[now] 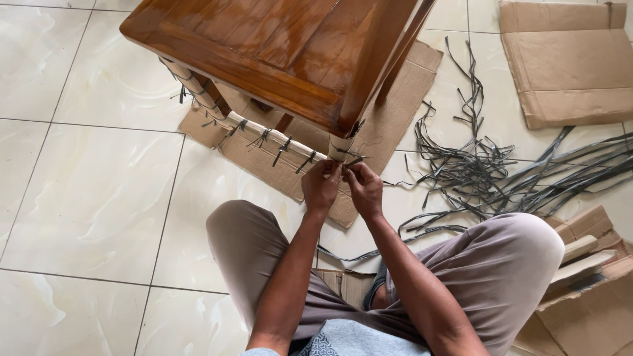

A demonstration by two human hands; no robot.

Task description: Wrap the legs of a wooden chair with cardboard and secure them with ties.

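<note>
Right now both hands meet at the near corner of the wooden chair (277, 46), where its front leg (341, 150) is wrapped in pale padding. The left hand (321, 186) and the right hand (364, 189) sit side by side, almost touching, and the fingers (347, 173) of each are pinched together on a thin dark strap (353, 158) that circles the leg just below the seat corner. The strap's short ends stick out to the right of the leg.

Along the padded rail (267, 135) to the left, several similar ties (285, 148) already stand knotted, evenly spaced, their ends poking up. The chair rests on a flattened sheet of cardboard (395, 112) on the tiled floor (92, 198); a loose heap of dark straps (481, 171) lies on the floor to the right, near the person's right knee (521, 244), with more cardboard (567, 66) beyond it toward the far right corner of the view.

Done well, this step seems to call for even tension from both hands, with the strap kept flat against the padding and level around the leg so it neither slips down nor bunches the wrap. Pulling the ends apart along the strap's line, rather than away from the leg, should seat the knot snugly. Whether a knot is already formed under the fingertips cannot be told.
</note>
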